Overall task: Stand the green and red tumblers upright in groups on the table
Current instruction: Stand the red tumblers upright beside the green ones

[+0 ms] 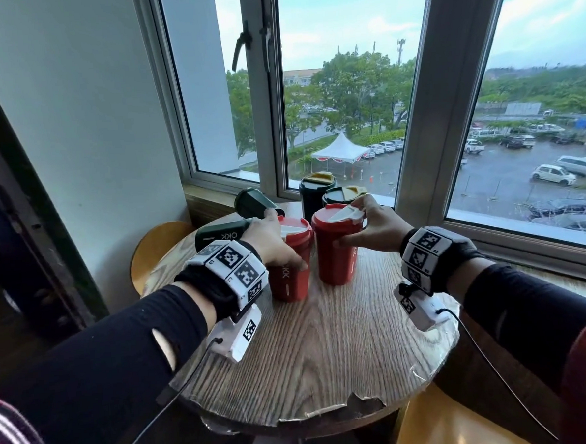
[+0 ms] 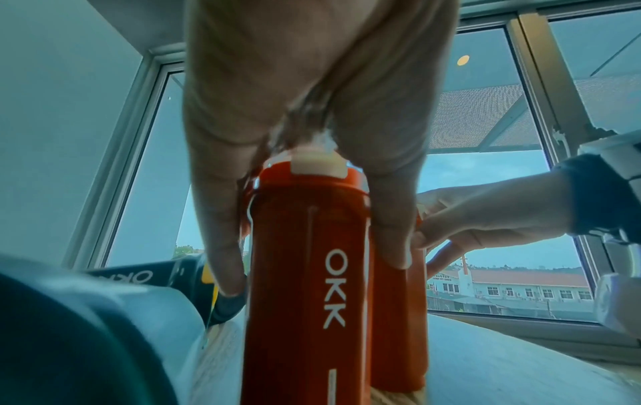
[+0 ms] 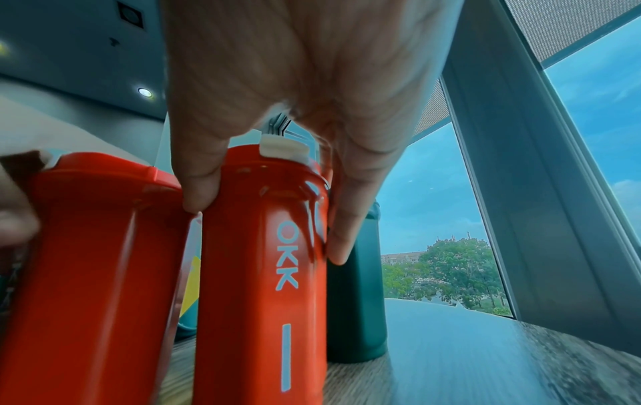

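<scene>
Red tumblers stand side by side mid-table: left hand (image 1: 274,238) grips the left red tumbler (image 1: 289,266), right hand (image 1: 371,227) the right red tumbler (image 1: 336,245); set both flat, release straight up, then right the toppled green tumblers (image 1: 236,218)

Left hand (image 1: 274,238) and right hand (image 1: 374,224) both reach forward, fingers curled downward in grips (arms in dark sleeves).

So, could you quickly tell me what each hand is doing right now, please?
Left hand: grips the left red tumbler.
Right hand: grips the right red tumbler.
</scene>
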